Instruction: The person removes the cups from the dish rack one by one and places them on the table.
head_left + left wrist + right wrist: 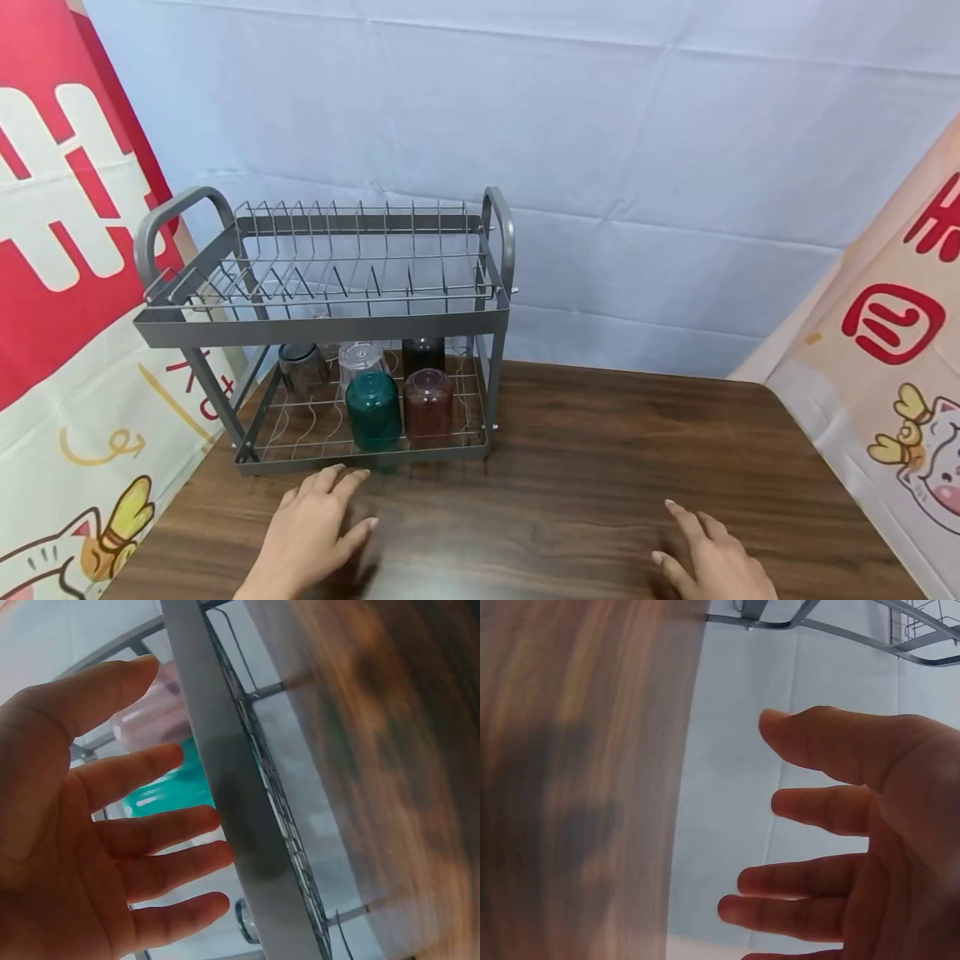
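Note:
A grey two-tier dish rack (322,331) stands on the left of the wooden table. On its lower shelf sit upside-down glasses: a teal glass (373,412) and a reddish-pink glass (428,404) in front, a clear glass (362,363), a smoky grey glass (303,367) and a dark glass (423,354) behind. My left hand (311,525) is just in front of the rack's lower edge, fingers extended, holding nothing. In the left wrist view the teal glass (169,784) shows beyond the fingers. Over the table at the right, my right hand (712,558) has loosely extended fingers and holds nothing.
The rack's upper tier has upright wire plate dividers (337,275) and curved side handles (501,229). A pale cloth (600,167) hangs behind the table (600,467). Printed cloths hang at the left (67,350) and right (900,350).

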The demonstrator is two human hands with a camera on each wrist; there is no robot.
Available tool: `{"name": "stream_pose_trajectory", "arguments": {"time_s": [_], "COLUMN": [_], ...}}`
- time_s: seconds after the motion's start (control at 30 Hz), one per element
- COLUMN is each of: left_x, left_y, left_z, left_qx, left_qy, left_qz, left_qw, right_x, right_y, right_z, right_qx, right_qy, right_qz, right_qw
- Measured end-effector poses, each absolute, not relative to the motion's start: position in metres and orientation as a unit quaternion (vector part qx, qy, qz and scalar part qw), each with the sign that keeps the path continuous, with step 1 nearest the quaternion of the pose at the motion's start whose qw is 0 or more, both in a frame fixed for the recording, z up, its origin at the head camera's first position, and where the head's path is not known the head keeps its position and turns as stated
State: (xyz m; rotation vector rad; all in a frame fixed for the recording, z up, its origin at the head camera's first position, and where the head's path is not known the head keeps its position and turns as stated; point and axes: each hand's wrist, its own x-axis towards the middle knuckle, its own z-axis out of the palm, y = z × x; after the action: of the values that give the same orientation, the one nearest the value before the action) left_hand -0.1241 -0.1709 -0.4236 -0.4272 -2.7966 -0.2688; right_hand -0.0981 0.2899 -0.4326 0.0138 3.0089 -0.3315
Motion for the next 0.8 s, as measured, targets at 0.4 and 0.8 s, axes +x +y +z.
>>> {"name": "stream_pose_trajectory", "arguments": {"time_s": [0.4,0.8], "left_x": [-0.133,-0.145], "left_y": [-0.155,-0.145], "left_z": [-0.404,-0.387], "left_qx": [-0.156,-0.184], "left_qy": [-0.978,-0.971], "left_qz": [-0.062,-0.057], "left_qw": [0.122,0.138], "right_x": [-0.112,-0.119], "right_y": [0.271,0.25], "right_z": [-0.419,-0.408], "right_qx": [-0.03,-0.05], "right_qy": [0.987,0.985], "right_qz": [-0.139,-0.155], "right_qw": [0.08,0.064]}}
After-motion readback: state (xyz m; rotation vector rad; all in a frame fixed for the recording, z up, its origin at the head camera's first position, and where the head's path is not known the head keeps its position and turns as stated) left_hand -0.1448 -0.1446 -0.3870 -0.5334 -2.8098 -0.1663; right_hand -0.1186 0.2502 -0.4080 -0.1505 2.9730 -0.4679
